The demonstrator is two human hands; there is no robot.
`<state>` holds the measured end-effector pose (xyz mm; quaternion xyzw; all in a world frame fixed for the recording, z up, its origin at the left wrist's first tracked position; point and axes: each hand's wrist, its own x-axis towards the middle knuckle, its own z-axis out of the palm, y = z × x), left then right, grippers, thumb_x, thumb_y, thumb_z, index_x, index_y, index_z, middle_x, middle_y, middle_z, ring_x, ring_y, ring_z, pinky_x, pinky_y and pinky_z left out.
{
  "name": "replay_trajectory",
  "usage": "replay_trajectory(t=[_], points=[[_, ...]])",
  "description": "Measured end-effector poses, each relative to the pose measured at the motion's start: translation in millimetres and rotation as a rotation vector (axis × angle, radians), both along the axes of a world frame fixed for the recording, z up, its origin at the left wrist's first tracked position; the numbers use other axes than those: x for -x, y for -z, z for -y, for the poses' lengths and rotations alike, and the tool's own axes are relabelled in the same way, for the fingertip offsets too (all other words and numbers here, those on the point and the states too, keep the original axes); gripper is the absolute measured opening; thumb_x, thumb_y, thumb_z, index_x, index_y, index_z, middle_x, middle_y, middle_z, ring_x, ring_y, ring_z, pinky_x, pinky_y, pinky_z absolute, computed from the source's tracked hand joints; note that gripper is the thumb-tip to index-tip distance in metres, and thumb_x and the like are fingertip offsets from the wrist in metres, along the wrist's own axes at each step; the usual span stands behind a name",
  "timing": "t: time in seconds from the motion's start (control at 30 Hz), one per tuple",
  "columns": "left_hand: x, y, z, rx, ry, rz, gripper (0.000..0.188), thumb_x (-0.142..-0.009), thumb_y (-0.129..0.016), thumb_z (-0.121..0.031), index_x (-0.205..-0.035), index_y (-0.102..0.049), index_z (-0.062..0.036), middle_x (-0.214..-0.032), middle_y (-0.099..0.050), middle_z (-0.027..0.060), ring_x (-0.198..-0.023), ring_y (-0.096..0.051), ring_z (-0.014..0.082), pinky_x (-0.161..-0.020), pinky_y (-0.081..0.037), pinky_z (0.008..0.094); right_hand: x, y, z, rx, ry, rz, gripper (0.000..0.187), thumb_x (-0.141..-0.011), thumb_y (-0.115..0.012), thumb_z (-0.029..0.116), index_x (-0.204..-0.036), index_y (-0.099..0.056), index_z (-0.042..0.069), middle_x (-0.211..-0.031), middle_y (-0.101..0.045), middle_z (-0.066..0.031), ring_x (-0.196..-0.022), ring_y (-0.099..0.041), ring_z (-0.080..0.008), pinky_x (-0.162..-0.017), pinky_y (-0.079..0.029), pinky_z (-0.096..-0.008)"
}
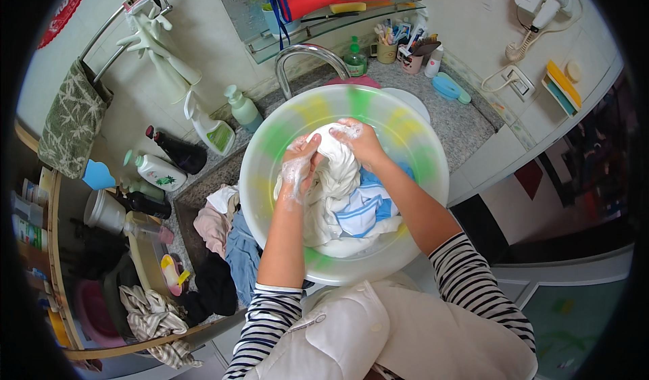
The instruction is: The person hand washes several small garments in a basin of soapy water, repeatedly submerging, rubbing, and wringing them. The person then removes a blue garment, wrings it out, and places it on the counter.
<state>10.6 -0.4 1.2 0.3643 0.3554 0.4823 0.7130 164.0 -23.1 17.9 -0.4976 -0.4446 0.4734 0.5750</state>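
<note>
Both my hands are over a large pale plastic basin (429, 133) with green and yellow patches, and soap suds cover them. My left hand (299, 162) is closed on a bunched white cloth (336, 167), and my right hand (360, 142) grips the same cloth at its upper end. The cloth hangs from my fingers in wet, twisted folds down into the basin. Beneath it lie a white garment with blue trim (362, 208) and more white fabric. Some bright blue cloth shows beside my right forearm. The fingertips are partly hidden in the folds.
A curved chrome faucet (311, 50) rises behind the basin. Left of it stand a spray bottle (208, 124), a pump bottle (243, 110) and other bottles. Pink, blue and black clothes (245, 251) are heaped at the sink's left. A blue brush (451, 88) lies on the granite counter (466, 127).
</note>
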Motion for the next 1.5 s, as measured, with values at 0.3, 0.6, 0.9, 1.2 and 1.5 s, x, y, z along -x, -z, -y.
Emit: replay_trajectory(t=[0.3, 0.6, 0.9, 1.2, 1.5], points=[[0, 53, -20, 0.027, 0.114, 0.124, 0.035, -0.092, -0.044, -0.043, -0.086, -0.053, -0.0101, -0.080, -0.059, 0.0028, -0.070, -0.057, 0.0130, -0.063, -0.049, 0.0281, 67, -6, 43, -1.108, 0.031, 0.809, 0.009, -0.065, -0.065, 0.022, -0.072, -0.064, 0.017, -0.067, -0.059, -0.0055, -0.060, -0.057, -0.0220, -0.053, -0.044, -0.0340], [-12, 35, -8, 0.170, 0.340, 0.532, 0.041, -0.094, -0.039, -0.043, -0.064, -0.045, -0.0158, -0.060, -0.047, -0.0022, -0.062, -0.049, 0.0134, -0.059, -0.041, 0.0316, 65, -24, 44, -0.994, 0.168, 0.862, 0.013, -0.068, -0.065, 0.020, -0.060, -0.056, 0.013, -0.061, -0.054, -0.0063, -0.058, -0.055, -0.0257, -0.052, -0.044, -0.0356], [-6, 88, -30, 0.118, 0.597, 0.976, 0.032, -0.093, -0.042, -0.037, -0.069, -0.050, -0.0179, -0.069, -0.057, 0.0012, -0.064, -0.053, 0.0160, -0.059, -0.044, 0.0274, 64, 0, 42, -0.999, 0.143, 0.708, 0.012, -0.065, -0.065, 0.020, -0.060, -0.057, 0.012, -0.059, -0.056, -0.0076, -0.056, -0.056, -0.0267, -0.053, -0.047, -0.0380], [-14, 123, -37, -0.056, 0.248, 0.595, 0.029, -0.094, -0.037, -0.030, -0.072, -0.046, -0.0142, -0.063, -0.048, 0.0018, -0.058, -0.047, 0.0163, -0.054, -0.042, 0.0323, 62, 11, 35, -0.962, 0.162, 0.736, 0.016, -0.058, -0.065, 0.022, -0.071, -0.063, 0.014, -0.070, -0.057, -0.0082, -0.070, -0.058, -0.0292, -0.059, -0.047, -0.0393], [-9, 34, -6, 0.009, 0.282, 0.412, 0.029, -0.093, -0.046, -0.035, -0.078, -0.050, -0.0111, -0.073, -0.055, -0.0021, -0.067, -0.052, 0.0104, -0.061, -0.043, 0.0259, 5, 16, -10, -0.251, 0.290, 0.494, 0.021, -0.079, -0.063, 0.020, -0.082, -0.062, -0.001, -0.075, -0.063, -0.0158, -0.064, -0.059, -0.0307, -0.062, -0.046, -0.0361]])
